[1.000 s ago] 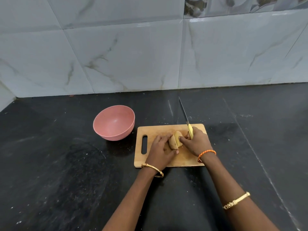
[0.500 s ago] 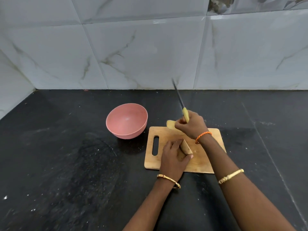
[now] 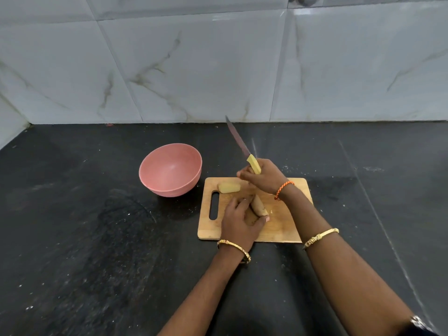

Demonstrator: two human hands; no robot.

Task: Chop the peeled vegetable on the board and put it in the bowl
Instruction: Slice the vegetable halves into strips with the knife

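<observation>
chopping underway: left hand (image 3: 238, 223) grips vegetable half (image 3: 259, 206); right hand (image 3: 263, 178) grips knife (image 3: 242, 147), blade toward 11 o'clock. next, probably: lower blade onto held half.

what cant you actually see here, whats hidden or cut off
- Head view: much of the vegetable half is covered by the left hand.
- Most of the knife handle is hidden inside the right hand.
- The cutting board has its right part crossed by the right forearm.

Black stone counter (image 3: 72, 238) (speckled with pale flecks), pink bowl (image 3: 170, 170), wooden chopping board (image 3: 278, 229) beside it
</observation>
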